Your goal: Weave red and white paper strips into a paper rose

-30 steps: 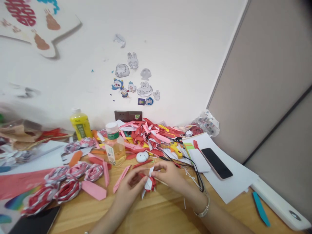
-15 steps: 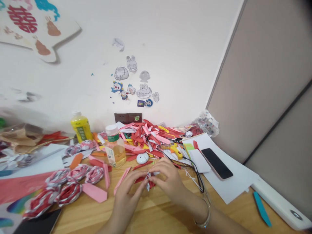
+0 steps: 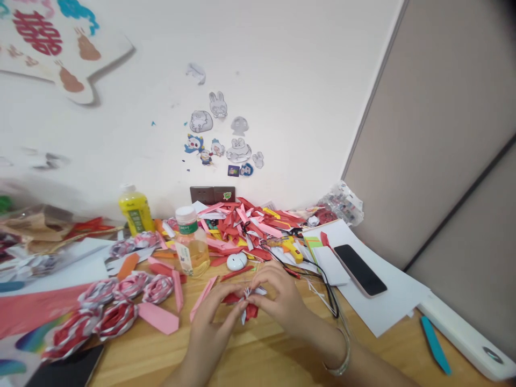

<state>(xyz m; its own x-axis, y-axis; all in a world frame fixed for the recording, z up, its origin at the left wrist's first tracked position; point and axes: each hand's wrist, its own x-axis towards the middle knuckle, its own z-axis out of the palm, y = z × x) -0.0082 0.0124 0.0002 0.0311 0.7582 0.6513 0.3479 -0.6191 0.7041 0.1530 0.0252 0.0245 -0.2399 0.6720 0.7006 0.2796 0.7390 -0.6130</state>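
Between my two hands is a small red and white folded paper piece (image 3: 251, 312), held above the wooden table. My left hand (image 3: 213, 317) pinches its left side with thumb and fingers. From the right, my right hand (image 3: 278, 295) pinches the top and right side; a bracelet circles that wrist. The fingers cover much of the piece, so its full shape is hidden. Just beyond the hands lie a white earbud case (image 3: 236, 262) and a red folded strip (image 3: 237, 273). A pink strip (image 3: 202, 299) rests by my left hand.
A heap of folded paper strips (image 3: 242, 226) lines the wall. Two bottles, one a yellow bottle (image 3: 136, 210) and one a jar of amber liquid (image 3: 192, 247), stand left. Coiled red-white paper rings (image 3: 116, 320) lie nearby. Right are a yellow glue gun (image 3: 291, 248), its cable, and a phone (image 3: 360, 270).
My right hand's fingers have shifted slightly and arch a little more. More of the piece's red part shows below the fingertips. Both hands keep their hold.
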